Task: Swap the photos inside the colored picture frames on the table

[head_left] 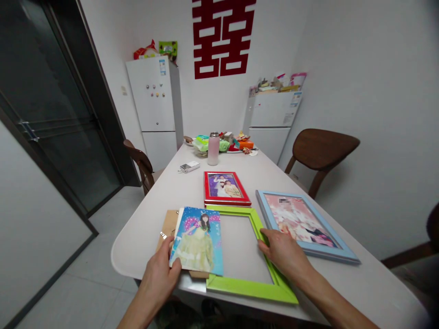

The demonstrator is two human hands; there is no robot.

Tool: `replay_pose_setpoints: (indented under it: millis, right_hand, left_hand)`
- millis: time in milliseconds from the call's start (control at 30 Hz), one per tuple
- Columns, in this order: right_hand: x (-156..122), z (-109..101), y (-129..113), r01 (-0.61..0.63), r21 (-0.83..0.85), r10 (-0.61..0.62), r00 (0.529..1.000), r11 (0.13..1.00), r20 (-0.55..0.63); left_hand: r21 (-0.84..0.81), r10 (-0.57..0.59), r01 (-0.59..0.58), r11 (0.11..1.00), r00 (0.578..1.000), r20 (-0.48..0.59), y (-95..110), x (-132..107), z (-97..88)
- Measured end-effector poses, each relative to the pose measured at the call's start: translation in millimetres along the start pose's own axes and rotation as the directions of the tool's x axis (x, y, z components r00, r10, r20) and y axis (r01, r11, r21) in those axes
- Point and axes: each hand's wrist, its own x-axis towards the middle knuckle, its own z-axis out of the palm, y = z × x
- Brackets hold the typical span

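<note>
My left hand (158, 269) pinches the near left corner of a photo (199, 240) of a figure in a pale green dress on a blue ground. The photo lies over a brown backing board (168, 226) and over the left side of an empty lime-green picture frame (252, 288). My right hand (283, 251) rests on the green frame's right rail, fingers curled over it.
A red-framed photo (226, 188) lies just beyond the green frame, a light-blue framed photo (305, 224) to its right. Farther back stand a pink bottle (213, 148), a small silver device (189, 167) and a clutter of snacks. Brown chairs (320, 151) flank the white table (360, 283); two fridges (156, 105) stand behind.
</note>
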Motion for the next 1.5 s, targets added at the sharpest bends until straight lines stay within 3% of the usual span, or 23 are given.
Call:
replay_pose_setpoints:
  millis: [100,167,233,300,367,433,500,533,667,833,867,933,1033,1133,1200,1267,1300,1367,1500]
  right_hand:
    - [-2.1,-7.5,-4.1,-0.013,-0.049,0.013,1.000,0.999,0.002]
    - [-3.4,-13.4,-10.3,-0.005,-0.059,0.002,0.998,0.998,-0.062]
    - [-2.9,-16.1,-20.9,0.040,0.038,-0.035,0.991,0.998,-0.128]
    - [0.0,-12.9,-36.3,0.073,0.278,-0.047,0.994,0.958,-0.097]
    - [5.1,-3.9,-55.3,-0.016,0.590,-0.021,0.998,0.807,0.056]
    - [11.6,7.2,-74.8,-0.187,0.815,-0.024,0.971,0.548,0.239]
    - [18.2,15.5,-90.5,-0.313,0.898,-0.064,0.936,0.309,0.347]
    - [21.1,17.4,-96.1,-0.344,0.909,-0.078,0.925,0.235,0.371]
    - [25.9,6.9,-106.3,-0.344,0.926,-0.041,0.934,0.156,0.354]
    - [17.1,-29.1,-112.8,-0.236,0.969,-0.007,0.972,0.074,0.237]
    - [14.6,-34.1,-113.6,-0.202,0.979,-0.017,0.979,0.041,0.203]
    - [9.6,-37.5,-112.9,-0.160,0.987,-0.029,0.987,-0.003,0.160]
    - [2.9,-25.7,-105.6,-0.243,0.970,0.068,0.967,-0.018,0.244]
    - [-1.3,-8.8,-94.0,-0.320,0.926,0.093,0.935,-0.202,0.343]
    - [-1.9,-5.3,-84.7,-0.262,0.900,0.095,0.945,-0.348,0.312]
    - [-1.0,-9.6,-73.4,-0.210,0.896,0.146,0.947,-0.392,0.286]
    - [-0.1,-13.5,-66.9,-0.217,0.902,0.159,0.943,-0.373,0.293]
    - [2.2,-21.6,-53.5,-0.273,0.920,0.168,0.930,-0.282,0.328]
    - [6.9,-25.4,-35.0,-0.358,0.931,0.155,0.918,-0.068,0.364]
  left_hand:
    - [0.127,0.012,-0.016,0.992,1.000,0.026,0.9,1.1,-2.1]
    - [0.242,0.020,-0.031,0.970,0.999,0.049,-0.8,2.0,-3.0]
    - [0.342,0.045,-0.059,0.938,0.998,0.051,-2.6,2.5,-2.7]
    - [0.381,0.124,-0.127,0.916,0.992,0.034,-2.5,2.1,0.1]
    - [0.360,0.249,-0.247,0.900,0.968,0.041,0.5,0.1,6.2]
    - [0.315,0.364,-0.373,0.873,0.927,0.091,6.0,-3.8,15.4]
    - [0.275,0.433,-0.460,0.844,0.888,0.158,12.0,-8.1,25.9]
    - [0.264,0.452,-0.486,0.833,0.873,0.182,14.5,-9.7,31.1]
    - [0.258,0.475,-0.507,0.823,0.862,0.177,19.5,-8.4,45.7]
    - [0.126,0.548,-0.545,0.829,0.836,0.015,25.0,3.5,45.9]
    - [0.052,0.543,-0.541,0.839,0.838,-0.043,28.3,5.2,44.3]
    - [-0.145,0.434,-0.458,0.877,0.885,-0.171,37.6,6.8,41.5]
    - [-0.522,0.098,-0.213,0.826,0.966,-0.239,54.8,4.1,43.9]
    - [-0.799,-0.087,-0.032,0.600,0.991,-0.105,66.5,-0.3,55.6]
    - [-0.893,-0.116,0.055,0.448,0.993,0.004,67.9,-1.2,64.1]
    - [-0.926,-0.109,0.117,0.360,0.991,0.083,64.4,0.2,68.5]
    - [-0.923,-0.101,0.135,0.361,0.989,0.105,61.4,1.5,68.7]
    - [-0.870,-0.083,0.146,0.471,0.989,0.121,54.6,3.5,65.7]
    - [-0.495,0.046,0.016,0.869,0.992,0.114,45.8,1.1,56.5]
